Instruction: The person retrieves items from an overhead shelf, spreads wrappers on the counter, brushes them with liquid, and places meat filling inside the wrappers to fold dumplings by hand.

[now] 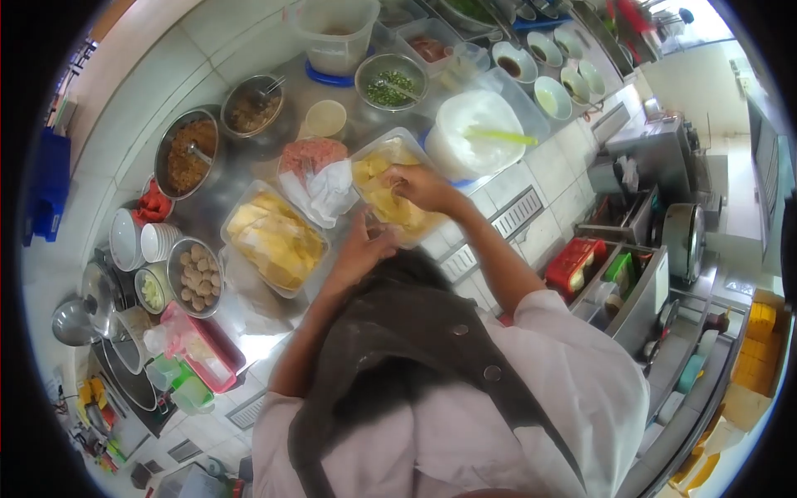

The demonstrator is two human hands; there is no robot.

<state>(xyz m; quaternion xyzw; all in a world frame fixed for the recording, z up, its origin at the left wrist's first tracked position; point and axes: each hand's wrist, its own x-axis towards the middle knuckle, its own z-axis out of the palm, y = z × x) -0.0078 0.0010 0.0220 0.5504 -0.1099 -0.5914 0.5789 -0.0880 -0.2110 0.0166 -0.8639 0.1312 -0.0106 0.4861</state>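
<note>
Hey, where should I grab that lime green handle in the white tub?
Probably the outer end, from the right: the lime green handle lies slanted across the white tub and its tip juts past the rim, leaving room for fingers.

My right hand [423, 189] hides some sheets [383, 202] | paper [330, 192] beyond my left hand [365, 249] covers some mince [310, 153]
</note>
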